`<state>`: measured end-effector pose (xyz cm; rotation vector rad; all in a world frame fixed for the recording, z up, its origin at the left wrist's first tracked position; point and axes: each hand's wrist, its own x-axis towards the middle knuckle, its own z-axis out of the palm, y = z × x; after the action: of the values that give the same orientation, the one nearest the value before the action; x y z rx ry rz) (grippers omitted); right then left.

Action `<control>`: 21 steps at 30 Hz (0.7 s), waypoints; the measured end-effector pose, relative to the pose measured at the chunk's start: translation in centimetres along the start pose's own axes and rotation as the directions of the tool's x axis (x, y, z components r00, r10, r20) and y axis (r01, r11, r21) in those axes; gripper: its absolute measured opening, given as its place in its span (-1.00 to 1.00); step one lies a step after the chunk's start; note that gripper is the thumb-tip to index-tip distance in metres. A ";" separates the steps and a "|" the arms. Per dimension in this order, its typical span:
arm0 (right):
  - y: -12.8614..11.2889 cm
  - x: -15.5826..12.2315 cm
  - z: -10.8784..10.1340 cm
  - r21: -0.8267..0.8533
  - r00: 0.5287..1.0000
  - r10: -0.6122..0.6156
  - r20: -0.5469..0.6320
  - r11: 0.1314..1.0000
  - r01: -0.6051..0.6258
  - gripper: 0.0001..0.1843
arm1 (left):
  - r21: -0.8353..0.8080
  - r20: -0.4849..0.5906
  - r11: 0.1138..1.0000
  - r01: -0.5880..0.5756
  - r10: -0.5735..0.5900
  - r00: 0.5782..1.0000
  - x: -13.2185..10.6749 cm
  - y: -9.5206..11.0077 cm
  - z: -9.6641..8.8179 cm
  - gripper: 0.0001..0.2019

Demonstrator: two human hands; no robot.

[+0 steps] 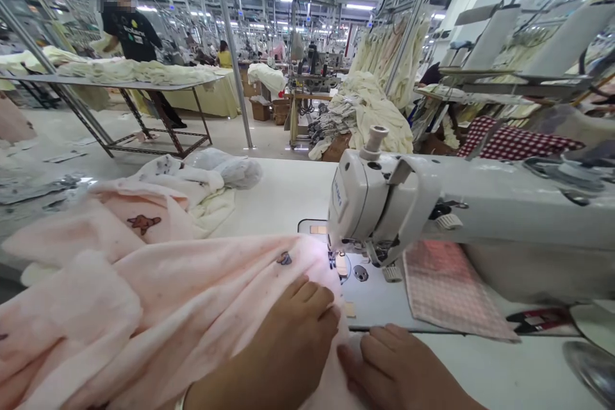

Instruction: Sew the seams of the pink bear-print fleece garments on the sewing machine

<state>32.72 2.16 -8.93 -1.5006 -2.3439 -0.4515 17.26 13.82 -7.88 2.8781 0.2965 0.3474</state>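
Soft pink fabric (182, 295) with small printed figures spreads over the left of the table, its right edge under the needle area of a white sewing machine (358, 198). On that fabric, just in front of the needle, lies my left hand (300, 327), fingers curled and pressed onto the cloth. My right hand (398, 359) is closer to me, closed at the fabric's right edge, with the thumb against the cloth. A lit spot falls at the presser foot (332, 257). What sits beneath both palms is hidden.
A pink checked cloth (446, 288) lies under the machine arm, beside a small red-and-black tool (541, 320). Behind the pink fabric rests a clear plastic bag (230, 166). Further off, a person (129, 29) stands at a long table (144, 82) with pale cloth. Thread cones (497, 41) rise at right.
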 end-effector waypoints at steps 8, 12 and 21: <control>0.5 0.3 0.1 0.072 0.997 0.025 0.072 0.997 -0.030 -0.74 | -0.035 -0.009 0.998 -0.045 0.045 0.999 1.0 -1.4 -1.0 -0.84; 1.7 1.4 0.1 0.079 0.991 0.083 0.100 0.993 -0.091 -0.75 | -0.020 -0.065 0.997 -0.069 0.067 0.996 2.1 -2.8 -0.9 -0.80; 3.7 2.7 0.2 0.060 0.956 0.229 0.181 0.968 -0.243 -0.79 | 0.010 -0.089 1.000 0.013 -0.012 0.996 4.5 -5.4 -0.8 -0.83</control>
<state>35.02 5.93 -7.65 -1.8164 -2.2357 -0.1682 20.44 20.16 -7.50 2.8743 0.3330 0.4745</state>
